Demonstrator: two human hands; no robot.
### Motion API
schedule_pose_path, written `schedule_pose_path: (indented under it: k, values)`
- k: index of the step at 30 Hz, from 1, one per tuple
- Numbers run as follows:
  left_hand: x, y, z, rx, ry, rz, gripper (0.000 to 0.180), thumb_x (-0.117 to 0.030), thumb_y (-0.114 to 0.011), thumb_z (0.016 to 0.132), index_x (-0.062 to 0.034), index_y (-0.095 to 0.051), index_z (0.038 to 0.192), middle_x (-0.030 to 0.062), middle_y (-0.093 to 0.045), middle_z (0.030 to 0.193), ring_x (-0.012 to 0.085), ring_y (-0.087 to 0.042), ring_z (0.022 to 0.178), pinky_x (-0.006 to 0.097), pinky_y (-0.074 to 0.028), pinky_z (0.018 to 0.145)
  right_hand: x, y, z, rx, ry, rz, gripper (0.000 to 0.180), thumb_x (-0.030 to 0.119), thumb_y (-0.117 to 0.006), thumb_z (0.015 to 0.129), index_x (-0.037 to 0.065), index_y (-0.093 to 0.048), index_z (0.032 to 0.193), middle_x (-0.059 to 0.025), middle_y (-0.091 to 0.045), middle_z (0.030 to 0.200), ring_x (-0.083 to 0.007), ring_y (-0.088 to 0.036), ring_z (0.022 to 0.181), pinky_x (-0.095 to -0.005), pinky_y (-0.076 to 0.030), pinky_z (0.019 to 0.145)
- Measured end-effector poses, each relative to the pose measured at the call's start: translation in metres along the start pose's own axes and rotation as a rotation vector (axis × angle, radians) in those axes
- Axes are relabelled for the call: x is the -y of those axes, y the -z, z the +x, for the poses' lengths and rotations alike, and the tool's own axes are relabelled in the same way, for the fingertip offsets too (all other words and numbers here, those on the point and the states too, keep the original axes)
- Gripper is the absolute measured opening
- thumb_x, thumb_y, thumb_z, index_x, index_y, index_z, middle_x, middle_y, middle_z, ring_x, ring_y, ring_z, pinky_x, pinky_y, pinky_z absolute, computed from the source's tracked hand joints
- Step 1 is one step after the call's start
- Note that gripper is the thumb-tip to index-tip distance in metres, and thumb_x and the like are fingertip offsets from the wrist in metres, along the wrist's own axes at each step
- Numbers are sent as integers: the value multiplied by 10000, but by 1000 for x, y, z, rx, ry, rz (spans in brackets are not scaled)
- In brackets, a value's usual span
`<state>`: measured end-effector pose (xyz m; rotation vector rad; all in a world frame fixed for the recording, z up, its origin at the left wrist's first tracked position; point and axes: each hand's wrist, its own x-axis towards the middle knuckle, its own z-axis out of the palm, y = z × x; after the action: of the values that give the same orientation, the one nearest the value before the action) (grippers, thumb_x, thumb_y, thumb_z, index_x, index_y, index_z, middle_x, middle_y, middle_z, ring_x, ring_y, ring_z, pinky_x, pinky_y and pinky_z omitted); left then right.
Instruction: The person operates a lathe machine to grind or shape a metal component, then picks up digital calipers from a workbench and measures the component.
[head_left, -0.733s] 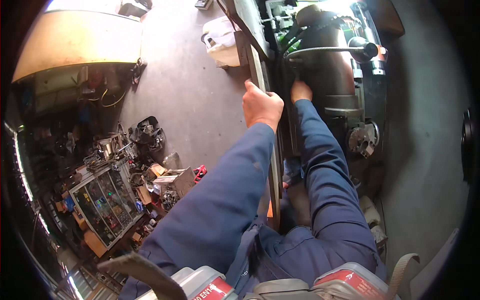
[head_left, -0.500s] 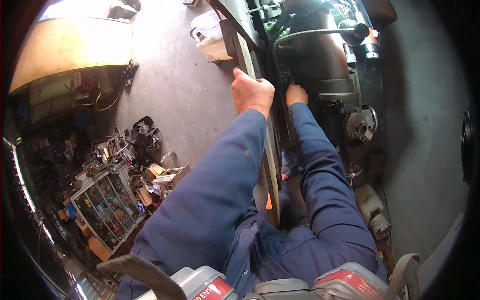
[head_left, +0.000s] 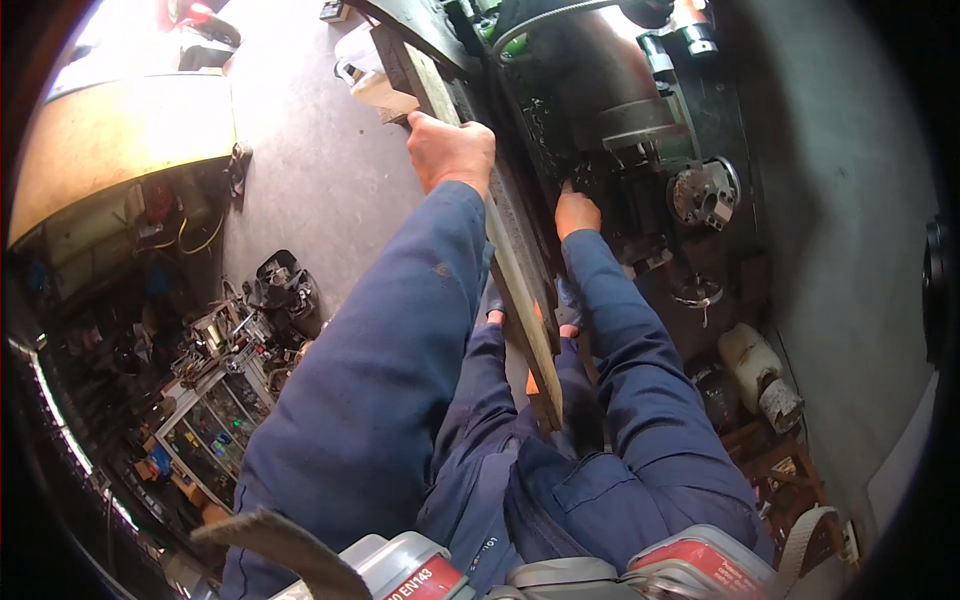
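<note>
1. Left hand (head_left: 452, 155): fingers wrapped over the wooden board (head_left: 522, 325), which runs from that grip back between the two forearms.
2. Right hand (head_left: 578, 212): index finger stretched out, the others looking curled, at the dark machine (head_left: 540, 125); whether they pinch anything, I can't tell.
3. Risk here! Pale flecks (head_left: 582, 170) lie just beyond that bare fingertip; if they're sharp, a careless sweep could nick it.
4. And on the left, a rough edge could drive in a splinter, should the palm slide.
5. Right of the right fingers, a round metal disc (head_left: 700, 193); a sleeve straying that way might snag.
6. Ahead of both hands, the machine's big cylinder (head_left: 590, 70) gleams.
7. Left of the left fingers, grey floor (head_left: 310, 170); just past their tips, a pale jug (head_left: 375, 88); farther left, a cluttered workshop with a glass-fronted cabinet (head_left: 215, 430).
</note>
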<state>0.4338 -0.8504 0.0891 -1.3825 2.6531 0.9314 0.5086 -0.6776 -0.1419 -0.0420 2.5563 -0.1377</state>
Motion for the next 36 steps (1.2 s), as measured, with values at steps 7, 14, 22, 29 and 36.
schedule_pose_path:
  k: [7,14,22,29,36]
  values:
    - [0,-3,1,-35,-29,18,448,-116,-626,717,104,-501,1087,335,-620,1054,429,-629,1015,412,-482,947,5,-18,-35,-6,-40,122,448,110,-429,914,16,-457,1351,-216,-689,943,-365,-693,861,-452,-567,746]
    - [0,0,-1,-16,-20,22,450,-116,-624,721,107,-500,1092,332,-618,1068,419,-629,1028,403,-477,958,-27,19,-16,-254,-137,340,261,80,-441,873,9,-554,1098,-272,-666,913,-432,-661,859,-510,-539,755]
    - [0,-4,0,-8,-27,-1,456,-115,-626,721,112,-507,1098,330,-619,1069,420,-628,1031,394,-477,956,0,-7,-30,-42,-196,266,409,117,-416,923,-13,-460,1307,-233,-689,960,-356,-692,903,-456,-564,777]
    - [4,-6,3,-37,-43,9,458,-114,-620,724,125,-496,1095,336,-617,1064,419,-631,1025,394,-483,947,-3,-37,-76,2,-137,186,457,125,-433,921,-4,-420,1359,-210,-689,912,-334,-705,818,-416,-582,708]
    - [3,-7,2,-11,-30,5,459,-108,-616,718,119,-491,1096,333,-618,1066,419,-631,1025,389,-481,955,-33,-55,-119,-65,-65,28,435,134,-488,903,32,-481,1326,-179,-590,1024,-312,-668,852,-404,-577,699]
